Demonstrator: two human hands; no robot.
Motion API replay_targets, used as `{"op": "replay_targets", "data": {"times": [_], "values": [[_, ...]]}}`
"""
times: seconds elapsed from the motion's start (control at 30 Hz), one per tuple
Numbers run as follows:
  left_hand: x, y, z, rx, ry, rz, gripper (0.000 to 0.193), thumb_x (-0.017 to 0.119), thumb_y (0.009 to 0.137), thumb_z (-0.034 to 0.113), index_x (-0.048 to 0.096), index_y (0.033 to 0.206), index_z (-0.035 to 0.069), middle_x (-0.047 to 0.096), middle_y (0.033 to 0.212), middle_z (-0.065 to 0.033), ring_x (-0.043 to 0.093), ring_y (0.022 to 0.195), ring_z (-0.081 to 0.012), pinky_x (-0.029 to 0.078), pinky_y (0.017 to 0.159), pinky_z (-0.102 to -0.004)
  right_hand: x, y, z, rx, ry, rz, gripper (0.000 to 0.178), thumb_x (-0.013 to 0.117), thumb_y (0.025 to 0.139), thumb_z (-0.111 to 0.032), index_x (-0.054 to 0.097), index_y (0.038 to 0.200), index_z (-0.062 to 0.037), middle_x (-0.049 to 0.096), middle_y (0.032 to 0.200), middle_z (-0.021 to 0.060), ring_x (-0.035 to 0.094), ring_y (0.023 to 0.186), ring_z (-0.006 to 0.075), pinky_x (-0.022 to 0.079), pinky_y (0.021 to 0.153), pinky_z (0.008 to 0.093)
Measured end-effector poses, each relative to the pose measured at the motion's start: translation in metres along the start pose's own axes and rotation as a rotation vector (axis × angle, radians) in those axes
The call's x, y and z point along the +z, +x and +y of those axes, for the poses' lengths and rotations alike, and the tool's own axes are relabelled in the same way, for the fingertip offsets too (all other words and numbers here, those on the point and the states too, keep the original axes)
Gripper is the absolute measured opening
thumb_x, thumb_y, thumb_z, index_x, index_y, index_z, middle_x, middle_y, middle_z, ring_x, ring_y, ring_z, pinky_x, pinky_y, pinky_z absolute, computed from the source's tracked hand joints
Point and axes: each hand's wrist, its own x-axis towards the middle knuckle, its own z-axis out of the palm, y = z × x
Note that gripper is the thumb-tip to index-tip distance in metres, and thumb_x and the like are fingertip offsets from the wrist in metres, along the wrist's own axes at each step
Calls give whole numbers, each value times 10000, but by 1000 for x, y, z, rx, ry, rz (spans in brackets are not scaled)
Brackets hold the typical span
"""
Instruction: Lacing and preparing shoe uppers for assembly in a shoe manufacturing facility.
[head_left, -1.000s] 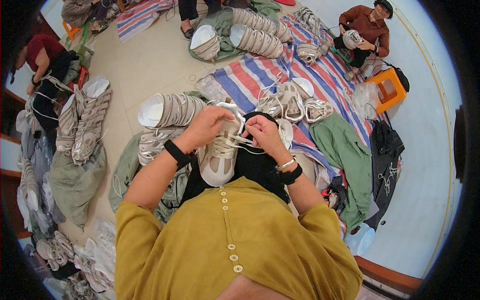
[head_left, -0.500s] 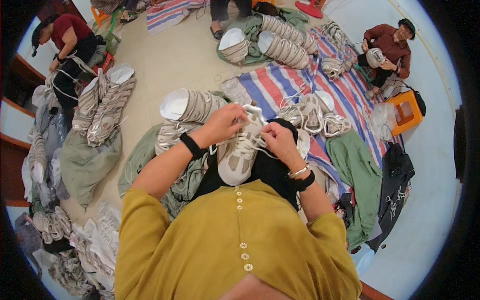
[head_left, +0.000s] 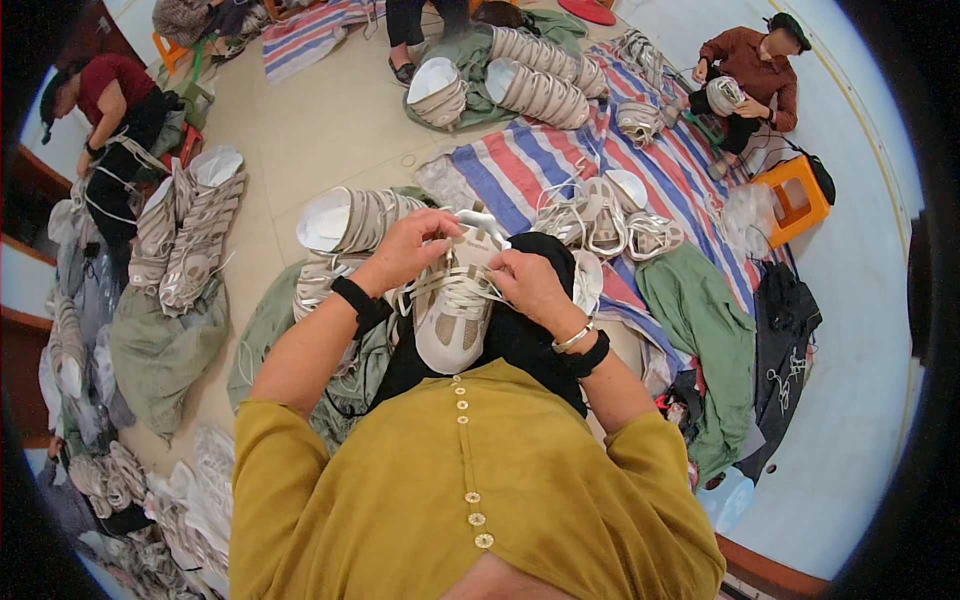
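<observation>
A beige and grey sneaker (head_left: 452, 345) rests on my lap, its toe toward me, with pale laces (head_left: 462, 290) crossing over its tongue. My left hand (head_left: 410, 250) is at the left edge of the shoe's opening. Its thumb and fingers are pinched together on a lace beside the upper eyelets, the tips partly hidden. On the other side, my right hand (head_left: 532, 292) pinches a lace close to the eyelets, fingers curled in.
Nested stacks of sneaker uppers (head_left: 350, 218) lie ahead of my knees. Several laced sneakers (head_left: 605, 220) sit on a striped sheet (head_left: 500, 165). Green cloth (head_left: 700, 350) lies at right, near an orange stool (head_left: 795, 200). A co-worker (head_left: 750, 80) handles a shoe; another person (head_left: 110, 110) bends at left.
The whole view has shifted slightly, so the surroundings sit further left. Both hands stay at the sneaker's laces; my right hand has drawn a little closer to the eyelets.
</observation>
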Motion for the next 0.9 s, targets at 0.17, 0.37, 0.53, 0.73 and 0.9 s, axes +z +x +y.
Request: {"op": "replay_targets", "data": {"times": [0.17,0.37,0.53,0.73,0.9], "values": [[-5,-8,-5,-8,-33,-14,214,525,835,-11,632,1013,39,546,1213,-86,524,1118,-182,421,956,-299,0,-1,-11,77,33,-45,184,646,778,-216,659,832,-41,650,742,149,636,706,320,495,638,390],[-2,-4,-5,0,-62,-13,188,532,848,13,644,998,26,550,1210,-77,528,1085,-160,425,925,-282,-1,2,-8,55,-24,-85,244,663,718,-278,668,803,-49,647,731,154,631,685,319,493,625,392],[4,-2,-1,5,-62,41,197,574,811,24,641,997,36,572,1117,-86,549,1004,-167,448,859,-279,6,11,6,9,-60,-93,224,703,725,-231,651,791,-23,608,649,98,585,599,211,452,572,322],[1,-5,-1,92,198,23,220,615,811,80,635,1030,79,538,1205,-94,516,1096,-186,433,912,-293,-2,10,7,14,160,-162,232,645,746,-250,641,751,-19,611,674,169,586,596,314,465,569,362],[2,-7,-11,198,260,21,211,607,811,92,626,1020,73,563,1175,-103,515,1119,-231,400,962,-337,-36,-5,14,70,398,-464,202,657,811,-218,625,773,-22,579,617,4,511,530,104,406,503,255]]}}
